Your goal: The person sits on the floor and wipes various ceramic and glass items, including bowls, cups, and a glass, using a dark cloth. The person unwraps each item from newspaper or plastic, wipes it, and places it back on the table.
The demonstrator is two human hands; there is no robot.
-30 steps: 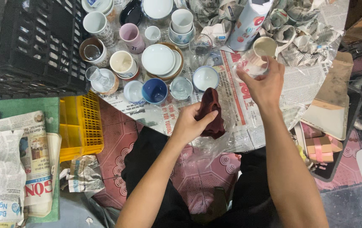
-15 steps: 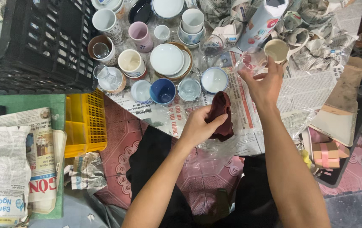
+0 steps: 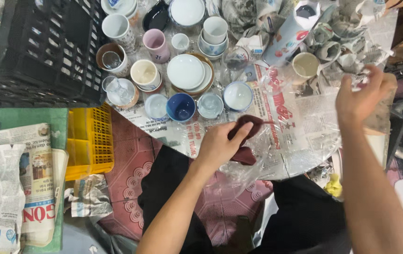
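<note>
My left hand (image 3: 218, 146) grips a dark red cloth (image 3: 244, 141) over a clear plastic sheet (image 3: 305, 127) spread on the newspaper-covered table (image 3: 281, 108). My right hand (image 3: 362, 96) hovers at the right, over crumpled newspaper bundles (image 3: 347, 47), with its back to me and its fingers curled. Its palm is hidden. A clear glass (image 3: 275, 77) stands beside a beige cup (image 3: 306, 65), to the left of that hand. In front of my left hand sit a blue bowl (image 3: 180, 107) and small white bowls (image 3: 237, 96).
Many cups, plates and bowls crowd the table's far side, among them stacked white plates (image 3: 186, 71) and a pink mug (image 3: 156, 43). A black crate (image 3: 32, 51) and a yellow basket (image 3: 91, 141) stand left. Folded newspapers (image 3: 8, 188) lie on the floor. A tall patterned tumbler (image 3: 291, 33) leans behind.
My right hand has let go of the clear glass near the beige cup and swung right toward the crumpled newspaper. My left hand has kept hold of the cloth.
</note>
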